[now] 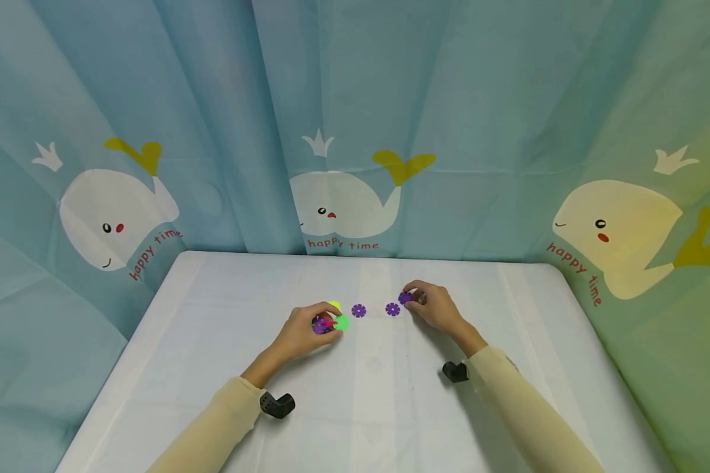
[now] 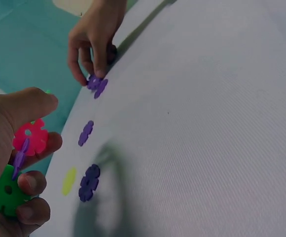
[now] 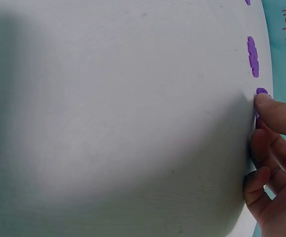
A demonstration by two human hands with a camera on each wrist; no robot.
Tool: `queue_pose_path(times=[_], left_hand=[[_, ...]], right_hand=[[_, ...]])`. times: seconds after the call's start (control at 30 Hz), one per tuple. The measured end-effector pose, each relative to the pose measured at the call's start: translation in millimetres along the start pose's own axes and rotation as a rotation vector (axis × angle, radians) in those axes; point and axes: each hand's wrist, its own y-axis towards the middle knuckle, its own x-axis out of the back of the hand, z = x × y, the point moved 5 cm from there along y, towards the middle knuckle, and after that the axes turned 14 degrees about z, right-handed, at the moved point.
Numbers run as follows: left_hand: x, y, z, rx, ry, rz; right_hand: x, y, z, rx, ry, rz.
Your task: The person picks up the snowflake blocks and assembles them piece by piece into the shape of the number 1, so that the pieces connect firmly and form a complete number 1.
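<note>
My left hand (image 1: 307, 330) holds a joined cluster of notched plastic snowflake discs: a pink disc (image 2: 30, 138), a purple disc (image 2: 19, 159) and a green disc (image 2: 7, 191). Its fingers curl round them. My right hand (image 1: 436, 307) pinches one purple disc (image 1: 405, 298) between thumb and fingers, low over the far part of the table. Just left of that lies a second purple disc (image 1: 393, 309). Another purple disc (image 1: 358, 311) rests flat between the hands. Beside the left hand, the left wrist view shows a yellow disc (image 2: 69, 180) and a dark purple disc (image 2: 89, 182) on the table.
A white cloth covers the table (image 1: 367, 407). Behind it hangs a blue curtain (image 1: 479, 98) with whale prints, close to the table's far edge. Black wrist devices, one on the left (image 1: 278, 406) and one on the right (image 1: 455, 372), stick out from the sleeves.
</note>
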Motion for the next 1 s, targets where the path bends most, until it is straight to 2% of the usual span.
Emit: queue_pose_path(times=[0.37,0.57,0.77,1.0], left_hand=[[-1.2,8.3,-9.0,0.018,-0.017,0.06],[-2.2,11.9,-11.5,0.054,-0.033,0.088],[-1.1,15.8,-13.4,0.104,-0.035,0.088],[0.1,20.1,-22.2,0.085,-0.033,0.093]], right_hand=[[1,-5,-1,0.003,0.009,-0.004],[4,-13,-1,-0.003,0.02,-0.031],[12,-27,11,0.038,0.092,-0.065],[19,-40,29,0.068,0.18,-0.085]])
